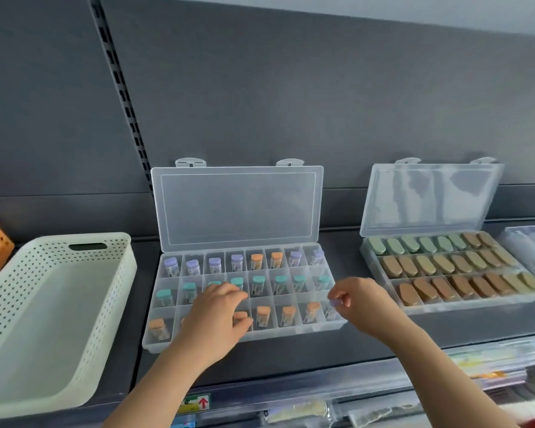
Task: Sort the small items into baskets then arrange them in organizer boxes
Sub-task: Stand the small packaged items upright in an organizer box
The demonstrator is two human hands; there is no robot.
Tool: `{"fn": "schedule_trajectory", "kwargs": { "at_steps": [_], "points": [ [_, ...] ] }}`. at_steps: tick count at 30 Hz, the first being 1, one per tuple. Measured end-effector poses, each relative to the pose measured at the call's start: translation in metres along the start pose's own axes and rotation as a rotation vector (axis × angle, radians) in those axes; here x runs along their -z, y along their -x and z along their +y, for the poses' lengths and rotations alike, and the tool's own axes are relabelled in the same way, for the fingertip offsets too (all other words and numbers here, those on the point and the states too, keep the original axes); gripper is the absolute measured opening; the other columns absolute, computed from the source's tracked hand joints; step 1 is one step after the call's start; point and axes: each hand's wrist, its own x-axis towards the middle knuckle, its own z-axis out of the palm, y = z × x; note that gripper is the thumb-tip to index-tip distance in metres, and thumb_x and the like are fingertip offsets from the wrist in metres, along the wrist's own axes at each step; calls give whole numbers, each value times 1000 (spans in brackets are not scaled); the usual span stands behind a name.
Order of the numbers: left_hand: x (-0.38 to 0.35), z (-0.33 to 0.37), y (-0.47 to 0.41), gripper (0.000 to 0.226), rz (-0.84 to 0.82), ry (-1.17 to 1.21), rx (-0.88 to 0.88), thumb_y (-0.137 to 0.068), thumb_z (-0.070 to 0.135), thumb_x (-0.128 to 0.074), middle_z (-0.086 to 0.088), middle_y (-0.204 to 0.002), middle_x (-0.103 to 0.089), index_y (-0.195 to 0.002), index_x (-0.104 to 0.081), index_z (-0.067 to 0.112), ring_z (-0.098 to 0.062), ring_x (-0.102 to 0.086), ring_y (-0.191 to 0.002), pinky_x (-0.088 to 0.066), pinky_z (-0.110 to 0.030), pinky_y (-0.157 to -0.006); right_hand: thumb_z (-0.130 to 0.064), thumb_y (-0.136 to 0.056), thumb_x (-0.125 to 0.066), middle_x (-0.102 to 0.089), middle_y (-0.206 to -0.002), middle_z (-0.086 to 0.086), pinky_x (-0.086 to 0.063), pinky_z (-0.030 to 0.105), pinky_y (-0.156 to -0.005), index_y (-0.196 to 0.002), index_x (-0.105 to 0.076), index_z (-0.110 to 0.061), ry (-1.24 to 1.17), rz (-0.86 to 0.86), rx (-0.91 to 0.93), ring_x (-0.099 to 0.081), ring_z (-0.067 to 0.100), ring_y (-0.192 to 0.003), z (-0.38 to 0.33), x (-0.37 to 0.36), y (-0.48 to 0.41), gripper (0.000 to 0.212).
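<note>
Clear organizer box (238,208) open; capped vials (263,315) upright in cells; white basket (44,319) left.

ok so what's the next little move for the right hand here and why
Probably lower the purple-capped vial into the bottom-right compartment of the organizer box and release. The right hand pinches it right at that cell, and the other visible cells already hold vials.

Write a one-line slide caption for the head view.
Over a clear plastic compartment organizer box, the left hand pinches an orange-capped vial while the right hand pinches a purple-capped vial.
</note>
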Motion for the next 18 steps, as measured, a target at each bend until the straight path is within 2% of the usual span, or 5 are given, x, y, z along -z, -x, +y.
{"fn": "schedule_trajectory", "kwargs": {
  "at_steps": [5, 9, 13, 18],
  "points": [
    [-3, 4, 3, 48, 9, 9, 37, -94, 42, -53, 12, -139, -44, -139, -48, 26, -7, -39, -128, -30, -24, -110, -18, -90, -62, -70, -100, -7, -42, 12, -71, -98, -73, -24, -4, -36, 14, -58, 4, -78, 4, -2, -3, 15],
    [-3, 6, 5, 50, 12, 16, 53, -93, 43, -53, 13, -141, -43, -140, -46, 26, -7, -37, -130, -29, -24, -110, -20, -89, -63, -69, -102, -7, -46, 13, -74, -100, -72, -25, -12, -52, 26, -61, 7, -81, 5, -2, -4, 15],
    [-1, 6, 8, 51, 22, 39, 70, -94, 44, -52, 13, -142, -42, -141, -45, 26, -6, -36, -131, -28, -23, -110, -22, -84, -69, -68, -102, -9, -45, 11, -72, -105, -70, -24, -14, -61, 53, -60, 5, -81, 6, 0, -2, 21],
    [11, -3, 12, 49, 87, 70, 133, -95, 42, -52, 11, -142, -43, -141, -45, 26, -7, -37, -132, -29, -24, -110, -32, -86, -66, -65, -102, -9, -46, 11, -72, -109, -69, -23, -44, -35, 51, -58, 4, -80, 5, 2, 1, 25]
  ]
}}
